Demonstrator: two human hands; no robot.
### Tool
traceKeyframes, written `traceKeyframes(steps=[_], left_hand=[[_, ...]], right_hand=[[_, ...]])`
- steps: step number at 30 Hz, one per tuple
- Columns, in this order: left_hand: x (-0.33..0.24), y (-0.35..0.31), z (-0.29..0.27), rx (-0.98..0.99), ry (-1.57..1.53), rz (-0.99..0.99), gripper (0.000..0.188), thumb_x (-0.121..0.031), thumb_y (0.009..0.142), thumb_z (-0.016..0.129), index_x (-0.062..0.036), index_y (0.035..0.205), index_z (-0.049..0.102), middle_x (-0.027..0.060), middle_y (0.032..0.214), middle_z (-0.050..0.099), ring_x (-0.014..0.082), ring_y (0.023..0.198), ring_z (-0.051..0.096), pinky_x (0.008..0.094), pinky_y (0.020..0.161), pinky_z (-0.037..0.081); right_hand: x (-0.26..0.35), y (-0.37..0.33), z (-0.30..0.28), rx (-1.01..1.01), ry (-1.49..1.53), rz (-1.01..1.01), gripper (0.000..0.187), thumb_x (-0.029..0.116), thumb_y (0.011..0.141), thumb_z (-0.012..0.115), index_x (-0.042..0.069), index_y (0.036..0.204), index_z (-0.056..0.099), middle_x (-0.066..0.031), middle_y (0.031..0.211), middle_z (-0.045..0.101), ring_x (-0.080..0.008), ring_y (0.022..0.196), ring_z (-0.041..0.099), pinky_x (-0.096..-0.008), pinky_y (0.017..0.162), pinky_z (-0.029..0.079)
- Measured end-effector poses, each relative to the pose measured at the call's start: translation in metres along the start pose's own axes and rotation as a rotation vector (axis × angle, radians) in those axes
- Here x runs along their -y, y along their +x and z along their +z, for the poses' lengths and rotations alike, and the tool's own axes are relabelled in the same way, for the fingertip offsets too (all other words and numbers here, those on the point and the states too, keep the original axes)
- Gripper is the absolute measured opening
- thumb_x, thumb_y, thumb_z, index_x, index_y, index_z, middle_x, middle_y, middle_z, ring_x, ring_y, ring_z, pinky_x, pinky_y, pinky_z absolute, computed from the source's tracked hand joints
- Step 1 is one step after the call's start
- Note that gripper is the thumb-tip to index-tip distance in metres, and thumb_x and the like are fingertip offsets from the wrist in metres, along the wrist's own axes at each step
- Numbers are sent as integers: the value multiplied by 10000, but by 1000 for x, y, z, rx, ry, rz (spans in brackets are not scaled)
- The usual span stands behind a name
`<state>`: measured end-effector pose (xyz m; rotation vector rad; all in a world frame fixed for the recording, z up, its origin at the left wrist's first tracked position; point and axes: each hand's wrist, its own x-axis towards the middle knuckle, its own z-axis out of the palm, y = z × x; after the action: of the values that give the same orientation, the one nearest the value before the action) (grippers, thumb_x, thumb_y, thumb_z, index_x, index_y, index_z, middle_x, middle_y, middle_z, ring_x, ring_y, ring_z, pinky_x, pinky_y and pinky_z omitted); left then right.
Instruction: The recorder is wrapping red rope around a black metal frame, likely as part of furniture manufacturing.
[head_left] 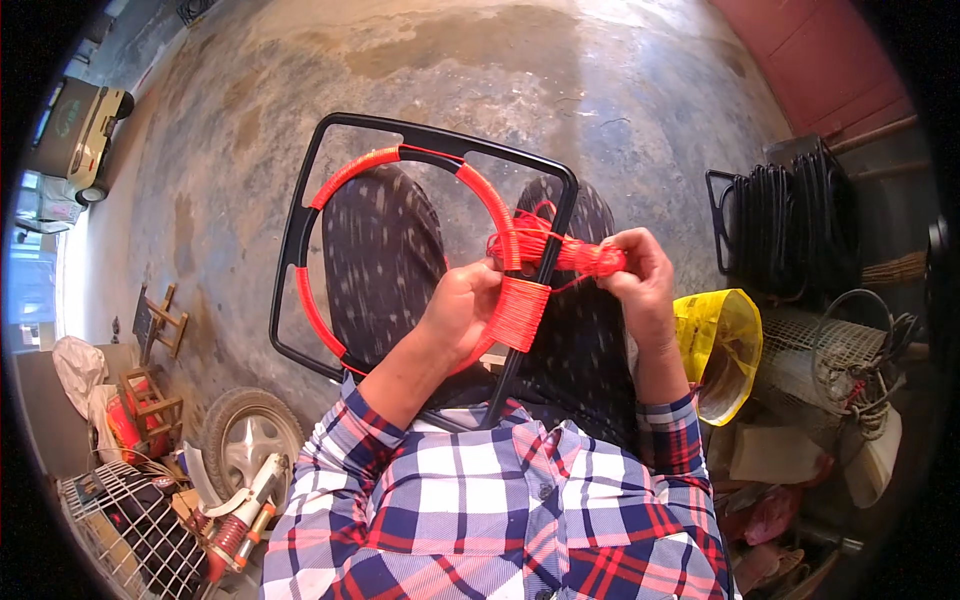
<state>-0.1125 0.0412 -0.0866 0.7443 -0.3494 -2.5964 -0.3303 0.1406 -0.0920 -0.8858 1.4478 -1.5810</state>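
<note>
A black rectangular frame with a ring inside it (500,151) rests across my thighs. Red cord is wound tightly around several stretches of the ring, and a broad wrapped band (522,314) joins the ring to the frame's right side. My left hand (462,312) is closed around the ring beside that band, its fingertips partly hidden behind it. Between the fingers of my right hand (645,275) is the end of a red cord bundle (598,259), whose looser loops pass behind the frame's right bar.
More black frames (790,215) are stacked at the right, above a yellow bag (715,350) and a wire mesh roll (815,350). At lower left lie a wheel (252,432) and a white wire basket (135,530). A small wooden stool (160,322) stands farther left.
</note>
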Motion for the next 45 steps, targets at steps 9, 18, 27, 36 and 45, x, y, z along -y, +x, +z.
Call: traceKeyframes(steps=[9,18,27,36,45], left_hand=[[0,0,-12,-9,23,2,331,-47,862,486,54,1164,577,165,1088,660,237,947,684,368,887,562],[1,-5,1,54,36,134,358,-10,885,449,36,1230,531,129,1122,638,226,1009,654,388,933,533],[3,-9,5,-9,174,148,237,32,898,507,44,1132,539,135,1049,630,218,929,668,347,844,557],[3,-11,3,-4,196,157,219,16,904,573,46,1121,581,122,1083,649,191,986,662,343,928,540],[4,-11,2,-17,201,151,222,8,906,578,45,1125,586,121,1066,653,188,971,661,342,928,535]], right_hand=[[0,-10,-47,48,1018,-37,457,335,749,719,36,1034,524,-147,1121,603,-282,1092,588,-493,959,482],[36,-12,-69,74,1078,63,408,267,861,714,43,1126,499,-40,950,538,-149,822,515,-266,657,461],[25,-19,25,162,175,308,234,-6,841,675,53,1009,523,-88,928,658,-127,695,622,-273,633,537],[18,-13,19,203,64,284,240,-2,826,701,48,983,526,-12,805,611,-106,733,613,-271,667,529],[13,-12,9,104,259,328,271,-20,779,715,69,982,559,0,816,583,-96,661,574,-245,604,475]])
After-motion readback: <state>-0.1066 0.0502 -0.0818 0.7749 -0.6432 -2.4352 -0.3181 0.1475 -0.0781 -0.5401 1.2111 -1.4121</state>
